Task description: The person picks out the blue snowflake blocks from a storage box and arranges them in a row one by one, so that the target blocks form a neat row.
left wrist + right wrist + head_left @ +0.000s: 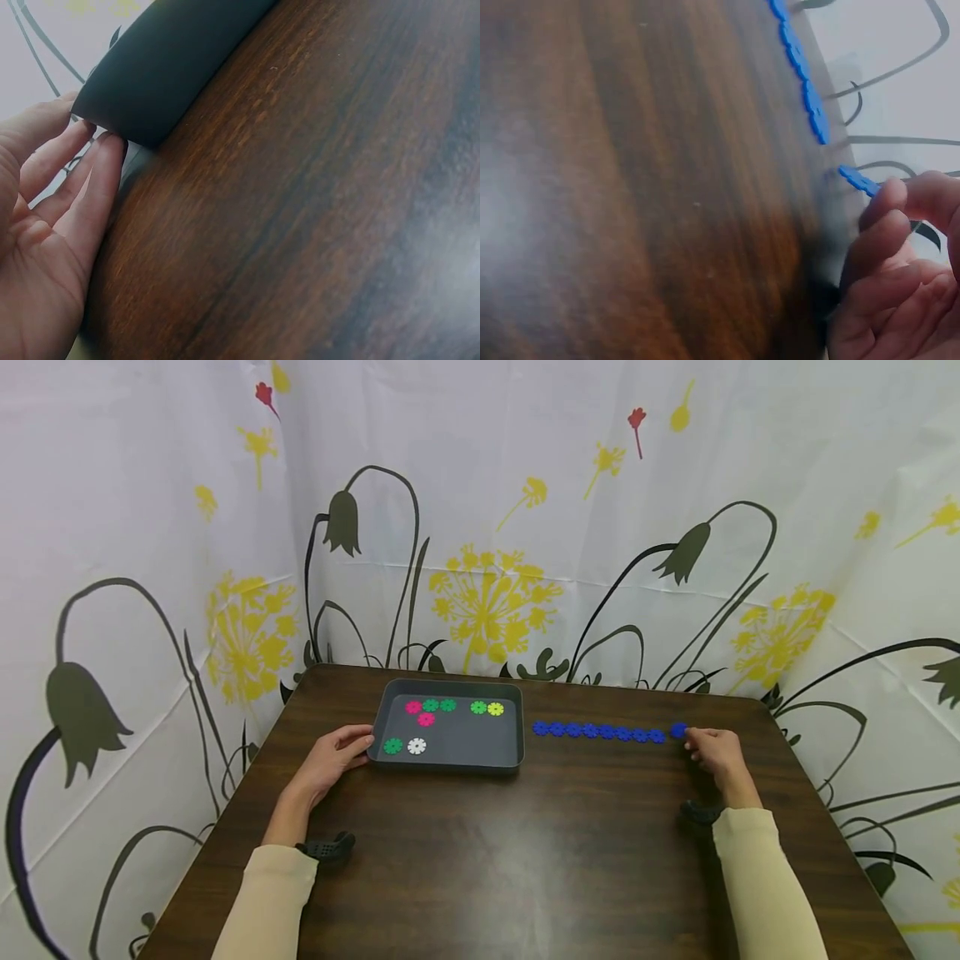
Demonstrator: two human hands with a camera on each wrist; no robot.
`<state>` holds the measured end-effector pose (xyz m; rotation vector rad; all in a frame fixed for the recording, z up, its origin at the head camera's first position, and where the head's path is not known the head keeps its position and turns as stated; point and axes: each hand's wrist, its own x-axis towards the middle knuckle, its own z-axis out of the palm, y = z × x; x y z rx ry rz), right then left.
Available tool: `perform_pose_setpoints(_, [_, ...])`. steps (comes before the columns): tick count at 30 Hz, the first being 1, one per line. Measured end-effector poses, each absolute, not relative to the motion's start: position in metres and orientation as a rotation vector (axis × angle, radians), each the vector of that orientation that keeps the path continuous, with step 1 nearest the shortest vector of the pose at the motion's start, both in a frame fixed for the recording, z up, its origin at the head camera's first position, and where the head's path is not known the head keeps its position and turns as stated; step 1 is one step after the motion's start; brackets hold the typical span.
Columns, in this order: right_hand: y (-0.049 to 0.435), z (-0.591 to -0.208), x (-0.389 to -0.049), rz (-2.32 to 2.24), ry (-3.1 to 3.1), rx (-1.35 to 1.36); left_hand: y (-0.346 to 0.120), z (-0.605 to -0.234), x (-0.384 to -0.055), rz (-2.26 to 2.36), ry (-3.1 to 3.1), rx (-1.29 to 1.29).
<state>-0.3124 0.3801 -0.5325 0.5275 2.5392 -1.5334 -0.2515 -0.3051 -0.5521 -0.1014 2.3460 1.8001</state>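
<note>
A dark grey tray stands on the table's far left part, with flower-shaped discs in pink, green, yellow and white lying in it. At its left end my left hand holds the wall, thumb by the rim and fingers lower on the side, as the left wrist view shows. Right of the tray runs a row of blue flower-shaped discs, edge to edge. Just past the row's right end, my right hand pinches one more blue disc between thumb and fingers, a small gap from the last one.
The dark brown wooden table reaches back to a white curtain printed with flowers, which also hangs at both sides. Black straps with devices sit on both wrists.
</note>
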Motion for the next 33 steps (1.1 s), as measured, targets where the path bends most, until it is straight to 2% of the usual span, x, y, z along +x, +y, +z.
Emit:
perform_pose_setpoints(14, [0.382,-0.527,-0.317,-1.52,2.369,0.499,-0.307,-0.549,-0.247,1.787,2.346,-0.126])
perform_pose_setpoints(33, [0.371,-0.525,-0.312,-1.527,2.506,0.52,-0.305,-0.546,-0.244,1.816,2.305,-0.153])
